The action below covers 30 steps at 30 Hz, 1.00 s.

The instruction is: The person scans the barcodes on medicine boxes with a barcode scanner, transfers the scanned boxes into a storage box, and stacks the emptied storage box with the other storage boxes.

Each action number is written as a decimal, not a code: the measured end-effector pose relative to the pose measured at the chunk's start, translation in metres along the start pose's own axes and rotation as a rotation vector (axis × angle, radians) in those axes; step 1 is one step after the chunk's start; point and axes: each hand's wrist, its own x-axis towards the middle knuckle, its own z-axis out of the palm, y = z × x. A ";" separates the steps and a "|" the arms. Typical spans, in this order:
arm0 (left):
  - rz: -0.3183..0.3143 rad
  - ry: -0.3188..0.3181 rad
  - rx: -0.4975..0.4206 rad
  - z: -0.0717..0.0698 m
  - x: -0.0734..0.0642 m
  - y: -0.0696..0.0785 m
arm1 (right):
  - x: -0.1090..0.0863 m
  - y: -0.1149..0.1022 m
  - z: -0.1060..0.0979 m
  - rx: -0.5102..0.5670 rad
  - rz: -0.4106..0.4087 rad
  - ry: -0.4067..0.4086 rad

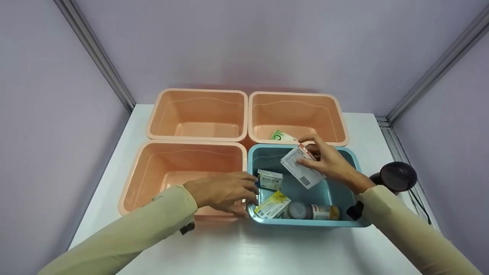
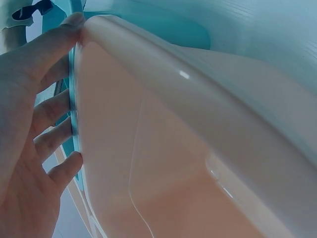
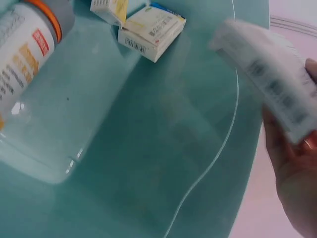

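Note:
In the head view my right hand (image 1: 324,162) pinches a white medicine box (image 1: 300,168) with a barcode and a red end, tilted above the blue bin (image 1: 252,160). The same box (image 3: 272,74) looks blurred in the right wrist view. My left hand (image 1: 229,191) lies at the blue bin's left rim, its fingertips on the edge where it meets the orange bin (image 2: 133,124). Inside the blue bin are a white-and-blue medicine box (image 1: 270,180), a yellow-and-white box (image 1: 273,206), and bottles (image 1: 321,212) lying along the near wall.
Two more orange bins stand behind, one at the back left (image 1: 198,91) and one at the back right (image 1: 294,94). The right one holds a green-and-white box (image 1: 282,135). A dark round object (image 1: 399,176) with a cable stands at the table's right side.

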 end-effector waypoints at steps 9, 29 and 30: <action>-0.002 0.003 -0.001 -0.001 -0.001 0.000 | -0.001 -0.005 -0.002 -0.022 0.046 0.042; 0.019 0.025 0.001 0.000 -0.002 -0.001 | -0.003 -0.006 0.001 -0.187 -0.130 0.119; 0.020 0.025 0.001 0.000 -0.002 -0.001 | -0.003 -0.007 0.001 -0.177 -0.116 0.111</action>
